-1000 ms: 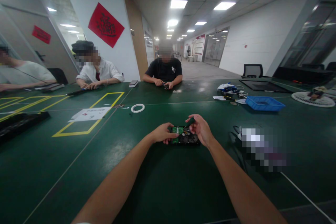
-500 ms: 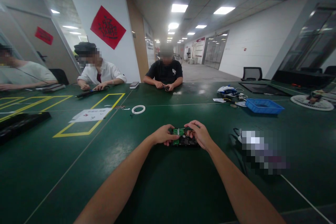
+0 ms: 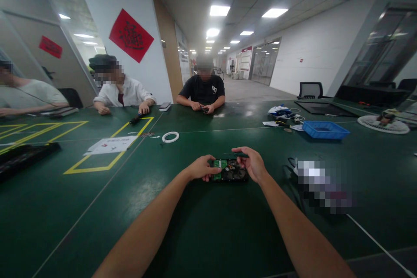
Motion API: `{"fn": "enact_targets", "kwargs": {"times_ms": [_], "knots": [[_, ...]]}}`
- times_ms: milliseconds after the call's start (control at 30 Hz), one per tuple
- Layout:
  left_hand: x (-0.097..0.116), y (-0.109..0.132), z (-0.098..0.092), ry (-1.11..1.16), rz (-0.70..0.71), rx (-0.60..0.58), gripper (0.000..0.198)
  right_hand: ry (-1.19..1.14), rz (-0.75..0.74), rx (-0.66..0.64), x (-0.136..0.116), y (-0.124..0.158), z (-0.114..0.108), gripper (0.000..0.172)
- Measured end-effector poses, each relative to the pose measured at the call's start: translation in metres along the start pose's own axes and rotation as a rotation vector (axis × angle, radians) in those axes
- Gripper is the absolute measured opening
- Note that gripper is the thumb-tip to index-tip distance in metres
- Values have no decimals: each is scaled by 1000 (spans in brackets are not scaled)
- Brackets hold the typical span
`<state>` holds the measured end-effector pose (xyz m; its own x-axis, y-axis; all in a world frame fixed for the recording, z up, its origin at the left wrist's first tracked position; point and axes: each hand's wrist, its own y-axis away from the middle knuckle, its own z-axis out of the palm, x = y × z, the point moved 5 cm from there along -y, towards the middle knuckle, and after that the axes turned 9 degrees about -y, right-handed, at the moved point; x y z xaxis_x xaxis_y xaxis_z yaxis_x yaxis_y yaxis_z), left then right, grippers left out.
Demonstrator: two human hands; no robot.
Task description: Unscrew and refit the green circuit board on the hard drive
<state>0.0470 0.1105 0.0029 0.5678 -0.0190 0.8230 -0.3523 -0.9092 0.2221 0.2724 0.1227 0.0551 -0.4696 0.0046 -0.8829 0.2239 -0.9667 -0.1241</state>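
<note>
In front of me on the table lies an opened black device casing (image 3: 232, 176), with a green circuit board (image 3: 219, 164) at its left and dark parts and thin wires at its right. My left hand (image 3: 202, 168) grips the casing's left end, its thumb across the board. My right hand (image 3: 253, 164) is closed around the dark handle of a screwdriver (image 3: 238, 154). The thin metal shaft points left, above the casing's far edge. The right fingertips are close to the casing's upper right part; whether they touch it I cannot tell.
The green table (image 3: 195, 226) spreads around. Beyond the casing lies a white ring (image 3: 170, 137), with a paper sheet (image 3: 112, 145) to its left. At right are a blue tray (image 3: 325, 130) and a blurred-out object (image 3: 322, 184) with a cable. Several people sit across the table.
My right hand has drawn back slightly right, and the screwdriver now lies level above the casing's far edge. My left hand keeps its hold. A co-worker's dark tool across the table has shifted right.
</note>
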Motion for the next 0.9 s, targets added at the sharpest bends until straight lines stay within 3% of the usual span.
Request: {"fn": "enact_targets", "kwargs": {"times_ms": [133, 233, 367, 500, 567, 667, 800, 900], "knots": [[1, 1, -2, 28, 6, -27, 81, -32, -64, 72, -7, -5, -16, 27], [-3, 0, -7, 79, 13, -14, 67, -69, -112, 152, -8, -9, -30, 23], [-16, -2, -24, 45, 7, 234, 45, -137, -127, 250, -4, -14, -44, 21], [-17, 0, -27, -118, 14, 421, 37, -56, -44, 306, 2, -15, -49, 40], [-9, 2, -25, -260, 58, 508, 34, 97, -28, 288, 2, -14, -46, 46], [5, 7, -20, -427, 135, 603, 31, 491, -97, 208, -3, -11, -32, 40], [11, 9, -12, -440, 122, 583, 32, 1105, -265, 147, -6, -1, -4, 22], [12, 12, -5, -400, 114, 550, 34, 1349, -233, 40, 4, 4, 13, 13]]}}
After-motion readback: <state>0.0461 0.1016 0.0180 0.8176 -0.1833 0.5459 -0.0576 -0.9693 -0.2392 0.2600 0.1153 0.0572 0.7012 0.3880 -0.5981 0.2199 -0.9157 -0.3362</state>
